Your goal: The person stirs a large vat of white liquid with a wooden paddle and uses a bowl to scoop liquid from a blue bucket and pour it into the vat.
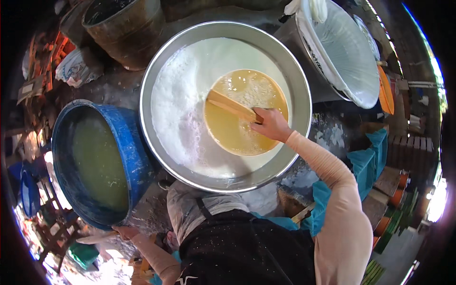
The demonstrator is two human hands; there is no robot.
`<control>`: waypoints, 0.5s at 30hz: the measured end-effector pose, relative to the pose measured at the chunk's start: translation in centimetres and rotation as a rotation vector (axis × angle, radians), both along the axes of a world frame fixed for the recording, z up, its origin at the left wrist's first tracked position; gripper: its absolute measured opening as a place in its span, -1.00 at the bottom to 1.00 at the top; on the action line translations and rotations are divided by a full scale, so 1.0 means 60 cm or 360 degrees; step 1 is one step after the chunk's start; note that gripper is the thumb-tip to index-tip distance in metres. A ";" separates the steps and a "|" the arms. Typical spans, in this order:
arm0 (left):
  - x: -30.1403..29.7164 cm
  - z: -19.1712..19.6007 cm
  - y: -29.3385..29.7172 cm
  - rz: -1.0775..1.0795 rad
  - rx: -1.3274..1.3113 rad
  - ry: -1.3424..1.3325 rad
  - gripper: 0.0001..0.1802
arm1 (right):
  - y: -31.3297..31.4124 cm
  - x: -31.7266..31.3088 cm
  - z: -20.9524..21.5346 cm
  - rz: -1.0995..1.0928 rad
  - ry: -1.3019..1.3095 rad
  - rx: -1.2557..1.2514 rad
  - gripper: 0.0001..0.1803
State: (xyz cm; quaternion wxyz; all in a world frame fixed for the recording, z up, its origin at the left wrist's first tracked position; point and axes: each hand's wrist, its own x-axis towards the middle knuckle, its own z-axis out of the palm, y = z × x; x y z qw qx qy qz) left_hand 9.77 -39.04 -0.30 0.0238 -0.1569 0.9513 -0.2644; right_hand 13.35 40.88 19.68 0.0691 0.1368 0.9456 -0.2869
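Note:
My right hand (273, 124) is closed round a wooden bar (232, 105) that spans a round container of foamy yellow liquid (247, 137). This container sits within a wide metal pan (151, 137), surrounded by white liquid (223, 52) with thick froth on its left side. At the lower left, my left hand (127, 232) is beside the near rim of a blue tub (128, 137) holding cloudy greenish liquid. Its fingers close on the narrow end of a pale, flat paddle-like piece (97, 238); they show only small here.
A brown barrel (128, 33) stands at the far left, near a crumpled plastic bag (78, 68). At the far right, a large vessel has a translucent lining (344, 52). Turquoise cloth (361, 166) and wooden boxes (292, 202) lie right of my body.

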 end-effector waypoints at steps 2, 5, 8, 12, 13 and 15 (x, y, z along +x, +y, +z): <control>0.009 -0.009 -0.078 0.0129 0.0191 -0.0041 -0.31 | 0.040 -0.001 -0.047 0.0036 0.0026 -0.0050 -0.65; 0.023 -0.003 -0.149 0.0202 0.0269 -0.0120 -0.31 | 0.092 -0.002 -0.133 0.0084 0.0055 -0.0060 -0.54; 0.038 0.005 -0.077 0.0506 0.0750 0.0287 -0.37 | 0.145 0.008 -0.168 -0.0014 -0.0163 0.0017 -0.48; -0.027 0.094 0.063 0.1264 0.1522 0.1036 -0.28 | 0.183 -0.002 -0.211 0.0016 -0.0253 0.0077 -0.50; -0.033 0.107 0.087 0.1365 0.1464 0.1060 -0.25 | 0.194 -0.005 -0.218 -0.0001 -0.0255 0.0082 -0.52; -0.034 0.124 0.106 0.1411 0.1450 0.1041 -0.23 | 0.204 -0.019 -0.230 0.0018 -0.0274 0.0076 -0.54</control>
